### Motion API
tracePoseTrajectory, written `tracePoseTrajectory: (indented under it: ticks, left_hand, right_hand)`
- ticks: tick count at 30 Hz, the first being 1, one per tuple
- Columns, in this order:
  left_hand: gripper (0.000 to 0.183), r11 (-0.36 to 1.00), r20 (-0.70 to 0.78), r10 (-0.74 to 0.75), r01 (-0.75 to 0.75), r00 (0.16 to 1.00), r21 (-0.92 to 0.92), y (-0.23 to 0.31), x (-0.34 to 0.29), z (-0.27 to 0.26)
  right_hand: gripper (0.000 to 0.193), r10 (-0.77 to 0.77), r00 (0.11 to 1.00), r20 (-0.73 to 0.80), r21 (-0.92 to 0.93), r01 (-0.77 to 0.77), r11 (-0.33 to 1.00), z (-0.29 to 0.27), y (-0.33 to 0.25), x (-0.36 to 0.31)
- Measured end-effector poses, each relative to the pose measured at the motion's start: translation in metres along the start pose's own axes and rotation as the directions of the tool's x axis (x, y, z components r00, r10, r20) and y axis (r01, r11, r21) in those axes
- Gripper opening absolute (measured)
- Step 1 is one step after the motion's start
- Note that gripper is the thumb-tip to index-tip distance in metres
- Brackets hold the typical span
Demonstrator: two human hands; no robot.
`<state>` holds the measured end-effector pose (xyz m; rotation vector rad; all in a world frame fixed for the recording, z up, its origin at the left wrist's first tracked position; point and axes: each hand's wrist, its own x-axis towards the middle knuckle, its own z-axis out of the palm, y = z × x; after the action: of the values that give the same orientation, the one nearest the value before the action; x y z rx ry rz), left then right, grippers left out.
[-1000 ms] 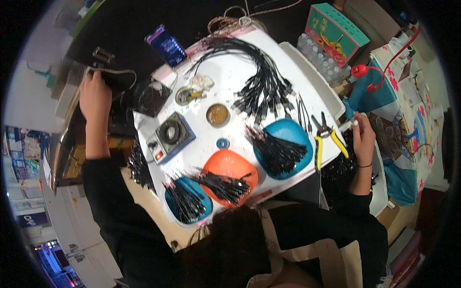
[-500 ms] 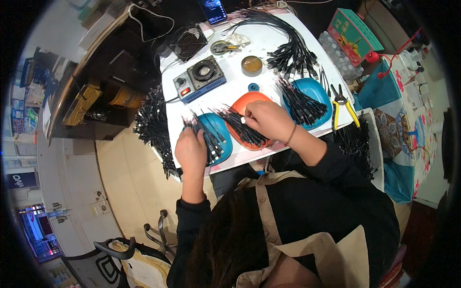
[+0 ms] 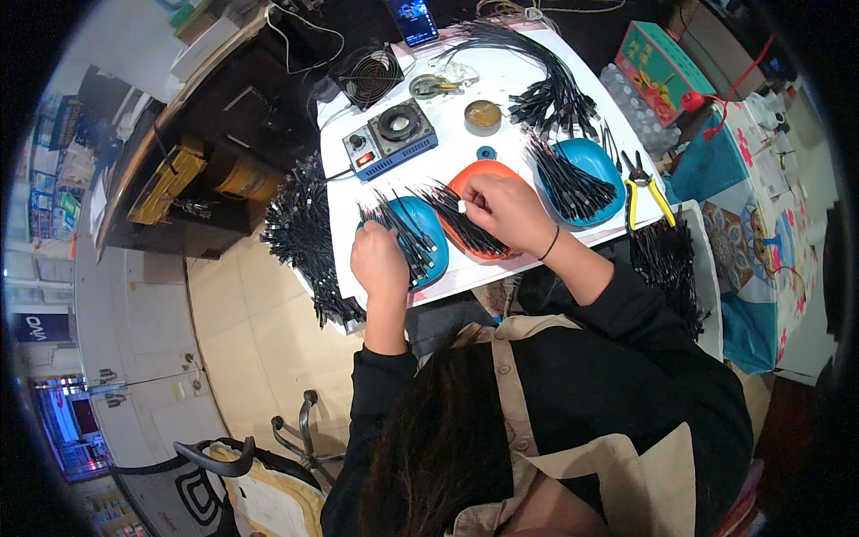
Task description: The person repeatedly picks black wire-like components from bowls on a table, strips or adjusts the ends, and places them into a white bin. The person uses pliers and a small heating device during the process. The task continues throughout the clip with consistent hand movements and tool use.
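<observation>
My left hand [image 3: 380,261] is closed at the left edge of a blue tray [image 3: 438,265] that holds short black cables [image 3: 410,231]. Whatever its curled fingers grip is hidden. Over the orange tray [image 3: 486,167], my right hand [image 3: 510,213] is closed in a pinch. Something small and white shows at its fingertips, too small to name. Beneath that hand lies a bundle of black cables [image 3: 467,233], their thin ends pointing to the upper left. A second blue tray [image 3: 605,163] to the right contains another fanned bundle of black cables [image 3: 573,188].
Behind the trays stand a small heating unit [image 3: 388,139] with a lit red switch, a round tin [image 3: 482,117], a fan [image 3: 371,76] and a phone [image 3: 412,21]. Yellow-handled pliers [image 3: 646,192] lie at right. Cable heaps [image 3: 304,237] hang at the table's left; more cables [image 3: 555,94] lie at the back.
The whole view has shifted, so the table appears slightly farther right and higher. My left fingers have curled in more tightly. My right hand stays over the orange tray.
</observation>
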<state>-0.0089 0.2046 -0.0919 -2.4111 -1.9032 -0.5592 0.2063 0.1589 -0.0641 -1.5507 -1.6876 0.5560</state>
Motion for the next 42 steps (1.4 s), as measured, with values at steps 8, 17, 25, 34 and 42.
tracePoseTrajectory:
  ticks: [8, 17, 25, 34, 42]
  left_hand:
    - [0.011, 0.925, -0.064, -0.198, 0.165, 0.978, -0.343, 0.001, 0.003, -0.011]
    - [0.009, -0.216, 0.285, -0.072, 0.264, 0.956, -0.940, 0.042, -0.007, -0.070]
    - [0.015, -0.340, 0.285, 0.004, 0.269, 0.959, -0.901, 0.093, -0.031, -0.082]
    - [0.015, -0.304, 0.256, 0.104, 0.276, 0.961, -0.912, 0.105, -0.037, -0.077]
    - [0.013, -0.122, 0.164, 0.056, 0.169, 0.985, -0.978, 0.104, -0.039, -0.072]
  right_hand:
    - [0.011, -0.042, 0.991, -0.126, 0.194, 0.067, 0.979, -0.011, 0.003, -0.009]
    - [0.012, 0.088, 0.979, 0.183, 0.759, -0.198, 0.620, -0.027, -0.030, -0.023]
    - [0.007, 0.100, 0.927, 0.361, 0.810, -0.365, 0.460, -0.044, -0.062, -0.056]
    - [0.010, 0.174, 0.977, 0.125, 0.730, -0.209, 0.651, -0.028, -0.057, -0.068]
    - [0.008, 0.234, 0.968, 0.091, 0.527, -0.246, 0.813, -0.051, -0.054, -0.058]
